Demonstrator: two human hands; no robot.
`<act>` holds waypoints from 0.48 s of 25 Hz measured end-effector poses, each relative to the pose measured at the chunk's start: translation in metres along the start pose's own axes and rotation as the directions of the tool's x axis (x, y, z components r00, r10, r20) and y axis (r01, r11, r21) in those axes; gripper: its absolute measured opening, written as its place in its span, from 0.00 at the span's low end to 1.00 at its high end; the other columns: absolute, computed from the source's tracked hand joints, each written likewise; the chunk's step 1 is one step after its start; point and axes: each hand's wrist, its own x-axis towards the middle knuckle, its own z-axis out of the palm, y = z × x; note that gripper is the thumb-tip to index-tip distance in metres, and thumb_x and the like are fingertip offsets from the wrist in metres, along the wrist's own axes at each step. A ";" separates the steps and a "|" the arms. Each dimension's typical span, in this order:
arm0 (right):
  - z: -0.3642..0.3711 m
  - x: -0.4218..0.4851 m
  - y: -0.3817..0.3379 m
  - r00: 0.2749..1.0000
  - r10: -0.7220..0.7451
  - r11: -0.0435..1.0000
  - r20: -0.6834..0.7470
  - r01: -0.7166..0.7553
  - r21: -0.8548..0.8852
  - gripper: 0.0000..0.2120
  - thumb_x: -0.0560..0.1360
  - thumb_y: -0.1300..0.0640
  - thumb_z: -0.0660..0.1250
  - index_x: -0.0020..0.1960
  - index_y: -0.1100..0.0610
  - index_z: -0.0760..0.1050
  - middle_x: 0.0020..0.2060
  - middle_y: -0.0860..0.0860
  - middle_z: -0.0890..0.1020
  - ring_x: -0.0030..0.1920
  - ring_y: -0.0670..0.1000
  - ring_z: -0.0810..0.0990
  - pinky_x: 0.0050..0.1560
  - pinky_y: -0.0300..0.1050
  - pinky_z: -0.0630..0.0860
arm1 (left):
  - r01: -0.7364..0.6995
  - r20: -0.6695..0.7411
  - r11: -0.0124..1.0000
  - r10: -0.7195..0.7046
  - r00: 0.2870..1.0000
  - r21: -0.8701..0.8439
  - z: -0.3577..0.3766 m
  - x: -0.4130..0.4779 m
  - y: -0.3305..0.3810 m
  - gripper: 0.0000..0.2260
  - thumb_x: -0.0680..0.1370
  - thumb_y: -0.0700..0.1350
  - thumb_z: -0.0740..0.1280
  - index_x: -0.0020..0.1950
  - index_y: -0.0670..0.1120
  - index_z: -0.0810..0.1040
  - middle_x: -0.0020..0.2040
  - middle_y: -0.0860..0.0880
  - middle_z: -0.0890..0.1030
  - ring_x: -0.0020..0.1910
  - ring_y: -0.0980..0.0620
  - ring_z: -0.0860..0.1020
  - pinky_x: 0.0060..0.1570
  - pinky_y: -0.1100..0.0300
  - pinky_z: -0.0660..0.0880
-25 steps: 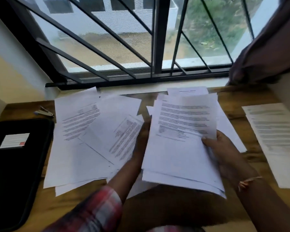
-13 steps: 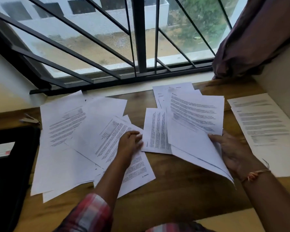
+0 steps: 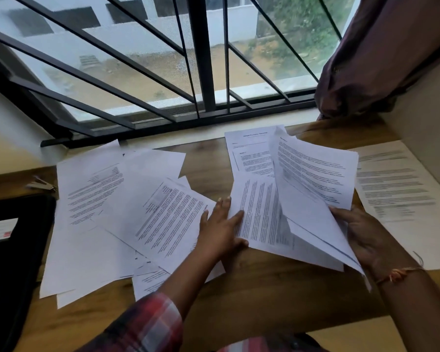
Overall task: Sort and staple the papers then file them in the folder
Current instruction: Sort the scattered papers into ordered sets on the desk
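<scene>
Far left of the left hand (image 3: 220,229), a folder (image 3: 13,250) and stapler (image 3: 42,185) are lying beside spread papers (image 3: 99,224). That hand is resting flat and uncurled on the edge of a sheet (image 3: 259,219); just right of it, the right hand (image 3: 366,235) is pinching a lifted stack (image 3: 313,179).

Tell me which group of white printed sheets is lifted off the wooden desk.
The sheaf of white printed sheets held by the right hand; the left spread and the far-right sheet lie flat.

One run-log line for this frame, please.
phase: sorting | left hand: flat on sheet | right hand: holds raised stack | stapler, folder: untouched
</scene>
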 end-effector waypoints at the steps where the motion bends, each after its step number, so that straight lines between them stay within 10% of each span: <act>1: -0.002 -0.001 -0.002 1.000 -0.001 1.000 -0.003 0.001 0.002 0.17 0.81 0.65 0.64 0.68 0.59 0.77 0.62 0.57 0.84 0.61 0.60 0.83 0.59 0.56 0.81 | -0.028 0.013 1.000 0.028 1.000 0.006 0.003 0.001 0.006 0.38 0.76 0.66 0.67 0.82 0.60 0.55 0.82 0.49 0.35 0.80 0.47 0.33 0.77 0.41 0.36; 7: 0.010 0.001 0.002 0.999 -0.004 0.999 0.037 0.006 -0.051 0.17 0.81 0.65 0.64 0.68 0.55 0.78 0.60 0.54 0.85 0.59 0.56 0.84 0.55 0.48 0.83 | -0.081 -0.060 0.990 0.075 0.995 -0.114 0.015 0.000 0.032 0.34 0.80 0.60 0.65 0.82 0.55 0.53 0.83 0.50 0.41 0.82 0.48 0.39 0.78 0.39 0.43; 12: 0.055 0.010 0.016 0.992 -0.038 0.983 0.119 0.058 -0.172 0.16 0.82 0.64 0.64 0.68 0.54 0.76 0.55 0.48 0.86 0.51 0.48 0.86 0.43 0.39 0.83 | 0.285 -0.359 0.916 -0.377 0.854 -0.283 -0.001 -0.045 -0.045 0.34 0.77 0.57 0.70 0.79 0.49 0.62 0.81 0.48 0.59 0.80 0.46 0.57 0.76 0.43 0.61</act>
